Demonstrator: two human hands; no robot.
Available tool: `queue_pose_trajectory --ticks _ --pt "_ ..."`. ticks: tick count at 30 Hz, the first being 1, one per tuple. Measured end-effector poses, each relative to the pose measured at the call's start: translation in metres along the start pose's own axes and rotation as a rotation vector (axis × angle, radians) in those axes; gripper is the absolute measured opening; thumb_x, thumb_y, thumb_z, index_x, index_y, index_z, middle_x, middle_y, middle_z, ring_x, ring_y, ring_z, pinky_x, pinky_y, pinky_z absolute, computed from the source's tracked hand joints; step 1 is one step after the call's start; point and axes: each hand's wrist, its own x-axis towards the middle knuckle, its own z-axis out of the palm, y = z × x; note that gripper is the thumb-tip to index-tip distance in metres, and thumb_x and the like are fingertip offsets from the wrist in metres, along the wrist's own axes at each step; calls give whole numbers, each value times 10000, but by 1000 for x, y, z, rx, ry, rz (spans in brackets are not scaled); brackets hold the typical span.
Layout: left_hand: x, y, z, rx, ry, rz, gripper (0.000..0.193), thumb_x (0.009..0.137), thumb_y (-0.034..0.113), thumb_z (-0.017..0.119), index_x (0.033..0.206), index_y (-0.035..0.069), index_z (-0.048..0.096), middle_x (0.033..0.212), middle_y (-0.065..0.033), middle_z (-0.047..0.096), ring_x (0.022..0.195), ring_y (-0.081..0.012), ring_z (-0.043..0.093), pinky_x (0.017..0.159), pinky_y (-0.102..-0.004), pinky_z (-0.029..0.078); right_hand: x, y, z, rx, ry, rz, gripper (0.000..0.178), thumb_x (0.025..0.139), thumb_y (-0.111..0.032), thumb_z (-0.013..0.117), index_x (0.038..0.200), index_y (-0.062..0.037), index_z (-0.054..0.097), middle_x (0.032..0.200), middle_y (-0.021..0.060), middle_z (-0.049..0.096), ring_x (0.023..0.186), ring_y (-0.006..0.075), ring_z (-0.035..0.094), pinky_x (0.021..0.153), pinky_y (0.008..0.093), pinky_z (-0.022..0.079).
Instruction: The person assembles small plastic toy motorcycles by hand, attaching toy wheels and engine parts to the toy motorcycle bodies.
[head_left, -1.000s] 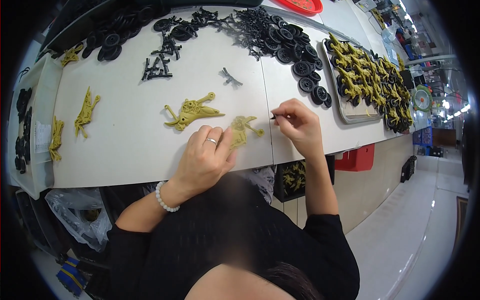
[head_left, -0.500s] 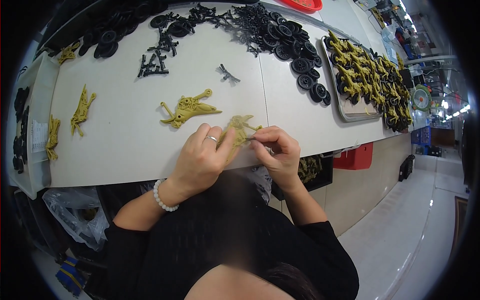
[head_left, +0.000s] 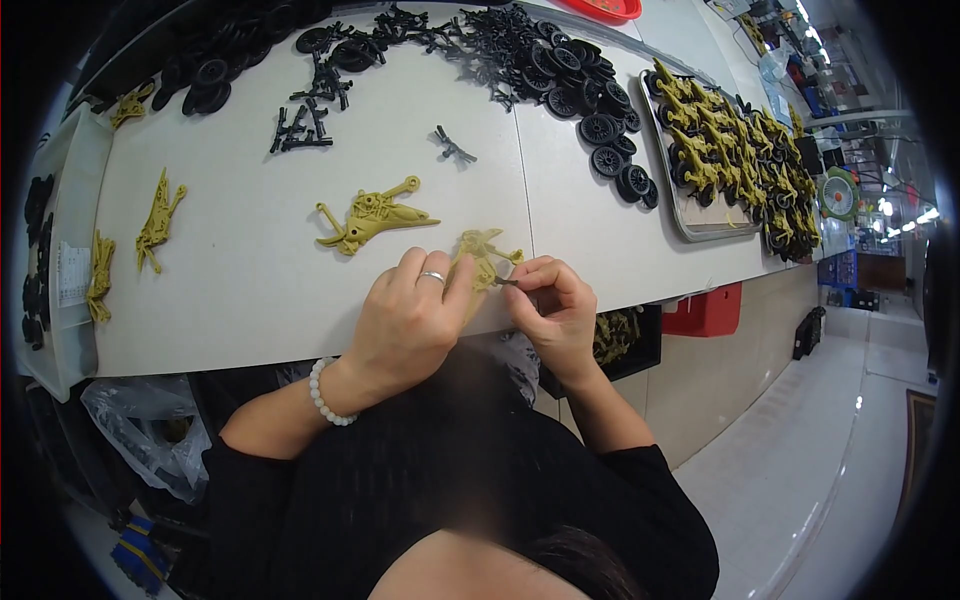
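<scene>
"At the near edge of the white table (head_left: 260, 270), what are the fingers doing?"

"The left hand (head_left: 405, 315) holds a yellow part (head_left: 480, 247) just over that edge, fingers curled against it. The right hand (head_left: 555, 303) pinches a small dark piece (head_left: 506, 282) between thumb and forefinger, at the part's right side."

"Is the piece seated in it?"

"I cannot tell; it is too small."

"And toward the table's middle?"

"A loose yellow frame (head_left: 378, 220) lies there, with a lone dark crosspiece (head_left: 455, 145) farther in."

"At its left end?"

"A pale bin (head_left: 75, 335) with dark parts inside."

"Its far side?"

"Black wheels (head_left: 605, 130) lie toward the right, beside a heap of dark connectors (head_left: 490, 45). Near the table's right end, a metal tray (head_left: 700, 220) carries yellow-and-black assemblies (head_left: 725, 140)."
</scene>
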Motion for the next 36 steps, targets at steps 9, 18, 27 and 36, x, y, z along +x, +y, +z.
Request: queue_pose_trajectory --ticks 9,18,27,36 --pt "2 2 2 32 -9 -2 328 758 188 714 1007 -16 653 815 -76 539 730 -202 536 534 -302 440 7 -19 -2 -377 -1 -201 175 770 87 664 933 26 654 766 54 619 698 81 598 641 203 491" --pt "7 1 2 83 -22 45 299 764 190 703 962 -26 647 793 -65 539 708 -188 528 492 -293 413 4 -28 2 -457 38 -132 161 752 45 679 906 2 659 754 93 643 655 151 628 617 254 497" --pt "5 2 3 76 -12 35 287 761 179 690 962 -21 650 790 -64 537 710 -186 529 488 -292 413 11 -30 0 -616 24 -305 204 713 78 677 900 -1 661 783 91 653 685 182 639 634 269 503" --pt "2 0 6 90 -24 85 280 766 154 683 959 -44 637 806 -61 539 711 -183 529 485 -278 419 8 -37 2 -831 -141 -420 196 723 27 686 917 -3 678 777 109 637 654 240 625 620 306 508"
